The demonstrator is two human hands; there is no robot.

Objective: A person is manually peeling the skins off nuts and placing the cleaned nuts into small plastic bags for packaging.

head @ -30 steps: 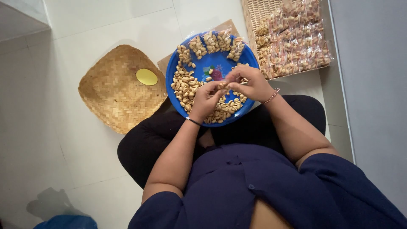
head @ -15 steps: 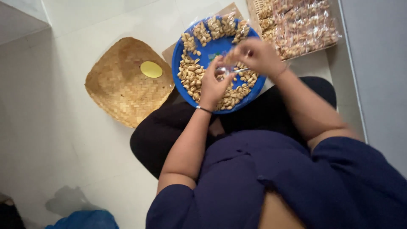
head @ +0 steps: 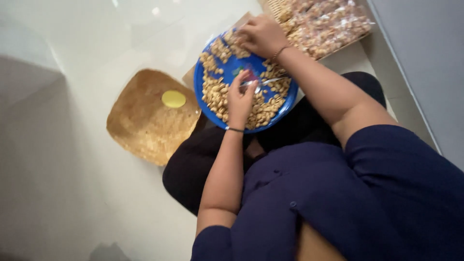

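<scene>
Head view: clear bag (head: 261, 83) pinched at mouth by left hand (head: 240, 99); judged light, limp, slippery. Right hand (head: 263, 35) fingers curled on snacks (head: 227, 47), judged brittle, beyond plate (head: 241, 67) centre.

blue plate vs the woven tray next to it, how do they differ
The blue plate is round and glossy; the woven tray is tan, matte and roughly squarish. The blue plate is heaped with pale snack pieces, while the woven tray carries only one small yellow disc. Both hands work over the blue plate, the left hand and right hand; neither touches the woven tray. Both sit low in front of the seated person.
</scene>
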